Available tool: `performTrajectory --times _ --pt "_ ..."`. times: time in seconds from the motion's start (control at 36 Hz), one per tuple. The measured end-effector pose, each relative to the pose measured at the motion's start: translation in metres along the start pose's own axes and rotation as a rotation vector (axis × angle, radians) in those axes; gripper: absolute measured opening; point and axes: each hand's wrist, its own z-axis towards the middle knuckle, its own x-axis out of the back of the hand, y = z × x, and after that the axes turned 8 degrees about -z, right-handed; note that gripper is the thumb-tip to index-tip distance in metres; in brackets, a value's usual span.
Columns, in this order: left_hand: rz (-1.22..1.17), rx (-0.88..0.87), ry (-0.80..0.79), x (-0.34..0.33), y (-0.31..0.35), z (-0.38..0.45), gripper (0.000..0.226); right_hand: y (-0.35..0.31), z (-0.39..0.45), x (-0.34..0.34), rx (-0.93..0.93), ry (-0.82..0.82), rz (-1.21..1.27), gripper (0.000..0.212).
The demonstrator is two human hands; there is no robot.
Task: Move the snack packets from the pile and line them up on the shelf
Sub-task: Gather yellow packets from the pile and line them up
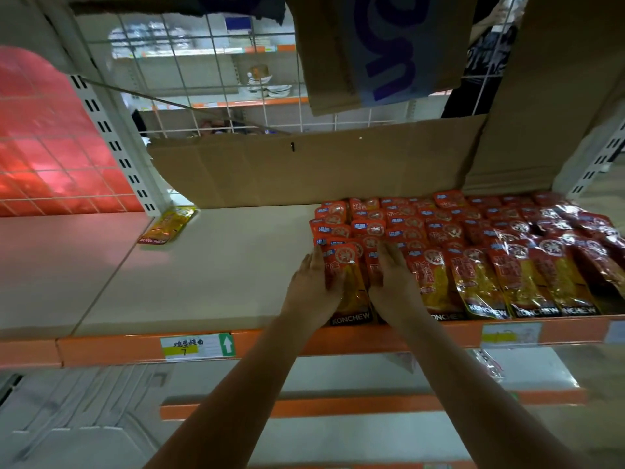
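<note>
Far left on the shelf point(216, 265), a lone yellow packet point(170, 223) lies flat, apart from the rows — probably not yet sorted. At the near edge the left hand point(313, 287) lies with straight fingers along the left side of the end packet point(348, 282), and the right hand point(392, 282) presses flat on its right — squaring it, I judge, rather than gripping. Its long axis runs near to far, brand end nearest. The lined-up rows of red packets point(490, 252) fill the shelf's right side.

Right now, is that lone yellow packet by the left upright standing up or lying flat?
Lying flat: the yellow packet rests face-up on the shelf.
</note>
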Motion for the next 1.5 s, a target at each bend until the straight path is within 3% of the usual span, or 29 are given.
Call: performTrajectory --times 0.31,0.53,0.81,1.0,1.22,1.5 --pt "-0.007 0.004 -0.075 0.004 -0.001 0.001 0.072 0.003 0.001 -0.004 0.121 0.014 -0.212 0.069" --pt "0.135 -0.08 -0.024 0.021 -0.004 -0.001 0.072 -0.018 -0.007 0.005 0.19 0.17 -0.165 0.055" --pt "0.316 -0.187 0.16 0.082 -0.038 -0.018 0.072 -0.093 -0.005 -0.032 0.38 0.009 -0.317 0.053" --pt "0.375 -0.158 0.245 0.158 -0.098 -0.045 0.065 -0.167 -0.014 -0.085 0.406 0.011 -0.324 0.052" --pt "0.451 -0.181 0.303 0.299 -0.197 -0.094 0.056 -0.309 -0.034 -0.172 0.414 0.049 -0.233 0.05" --pt "0.51 -0.144 0.469 0.456 -0.304 -0.157 0.043 -0.469 -0.069 -0.279 0.593 0.06 -0.207 0.041"
